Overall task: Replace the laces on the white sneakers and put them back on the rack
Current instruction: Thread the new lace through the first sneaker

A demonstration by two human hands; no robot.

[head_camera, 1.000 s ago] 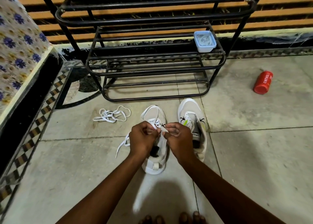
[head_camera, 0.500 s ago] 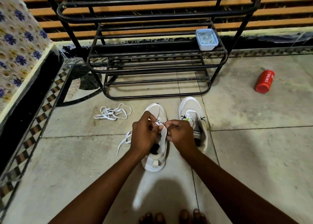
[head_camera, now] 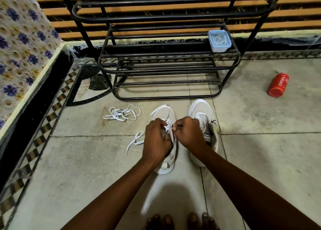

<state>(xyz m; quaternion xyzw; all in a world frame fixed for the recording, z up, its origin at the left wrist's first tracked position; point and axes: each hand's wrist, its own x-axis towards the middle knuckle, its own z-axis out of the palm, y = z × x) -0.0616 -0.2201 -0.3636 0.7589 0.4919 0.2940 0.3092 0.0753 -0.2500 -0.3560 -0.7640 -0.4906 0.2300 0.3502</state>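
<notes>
Hands: left hand [head_camera: 157,139] and right hand [head_camera: 188,133] both pinch the lace [head_camera: 169,131].
Sneaker: left sneaker [head_camera: 166,167] beneath them.

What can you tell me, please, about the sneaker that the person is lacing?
The left sneaker is white, seemingly mesh and synthetic, standing upright on the tiled floor before the black rack, toe toward it, beside its partner. A flat white lace runs through its eyelets, looping over the toe and trailing left. The left hand and right hand pinch the lace above its tongue.
</notes>
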